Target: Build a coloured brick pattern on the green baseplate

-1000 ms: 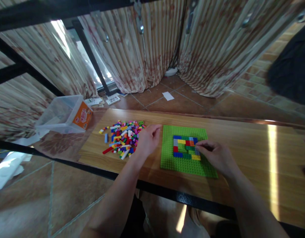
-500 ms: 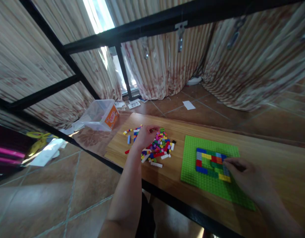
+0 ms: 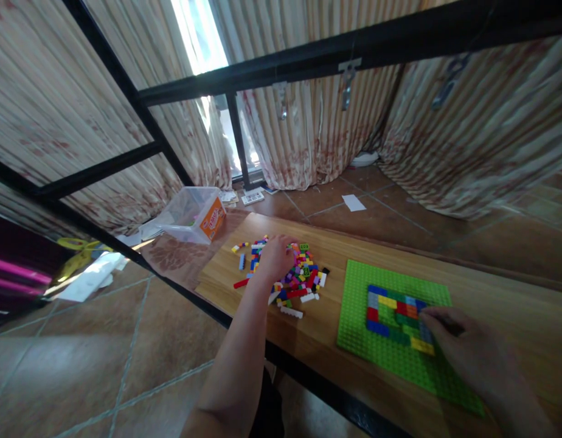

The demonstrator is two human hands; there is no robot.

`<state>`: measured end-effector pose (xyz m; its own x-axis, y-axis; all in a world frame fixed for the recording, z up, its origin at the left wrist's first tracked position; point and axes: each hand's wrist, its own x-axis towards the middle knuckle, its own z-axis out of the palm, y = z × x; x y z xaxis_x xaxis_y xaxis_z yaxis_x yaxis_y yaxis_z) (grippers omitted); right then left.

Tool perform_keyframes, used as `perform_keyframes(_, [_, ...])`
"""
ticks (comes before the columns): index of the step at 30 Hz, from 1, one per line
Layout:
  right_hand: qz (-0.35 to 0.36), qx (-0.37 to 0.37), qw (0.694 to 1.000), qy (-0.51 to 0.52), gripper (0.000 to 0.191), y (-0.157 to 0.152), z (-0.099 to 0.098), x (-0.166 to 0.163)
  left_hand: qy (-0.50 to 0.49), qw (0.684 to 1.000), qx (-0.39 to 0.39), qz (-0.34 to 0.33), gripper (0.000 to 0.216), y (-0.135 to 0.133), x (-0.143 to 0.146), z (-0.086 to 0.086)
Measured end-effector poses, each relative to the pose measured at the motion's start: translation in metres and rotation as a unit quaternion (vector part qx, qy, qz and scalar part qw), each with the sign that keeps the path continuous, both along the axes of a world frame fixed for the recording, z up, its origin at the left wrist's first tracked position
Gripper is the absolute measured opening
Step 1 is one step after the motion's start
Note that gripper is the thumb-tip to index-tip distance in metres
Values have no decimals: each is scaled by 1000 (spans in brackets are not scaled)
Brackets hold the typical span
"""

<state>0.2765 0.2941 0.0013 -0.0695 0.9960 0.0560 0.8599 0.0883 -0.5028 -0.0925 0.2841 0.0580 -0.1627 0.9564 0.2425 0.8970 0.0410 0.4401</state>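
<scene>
My left hand (image 3: 278, 258) reaches down onto a pile of small toy bricks (image 3: 303, 274) of many colours. Its fingers bend downward, and the tips are hidden by the hand, so a held brick cannot be made out. On the right lies a green baseplate (image 3: 354, 328) that bears a rectangular frame of bricks (image 3: 378, 328) in blue, red, yellow, green and grey. My right hand (image 3: 458, 334) is at the right side of this frame, with thumb and forefinger closed together against its bricks. Whatever lies between those fingertips is too blurred to name.
The wooden table (image 3: 317, 334) has a dark front edge. A clear plastic box (image 3: 190, 213) with an orange label stands beyond its left end. A black metal bar (image 3: 308, 58) with hanging clips crosses above, before striped curtains (image 3: 317, 134). Papers lie on the tiled floor.
My left hand has lowered into the brick pile, its fingers more bent. The right hand stays at the brick frame's right side. The whole view has shifted slightly.
</scene>
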Motion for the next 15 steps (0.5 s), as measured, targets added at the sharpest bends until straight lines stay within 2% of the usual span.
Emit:
perform_keyframes(3, [4,6,1000,1,33,1,-2,1,-8,1000,-12,-23,40,0,1,0])
perform_keyframes(12, [-8,-13,1000,-4,32,-2,1,-3,-29,975,-66,-209,33,-3,14,-5])
perform_keyframes(15, [-11,-31,999,3,32,-3,3,-4,-22,970,-85,-228,30,-4,22,-3])
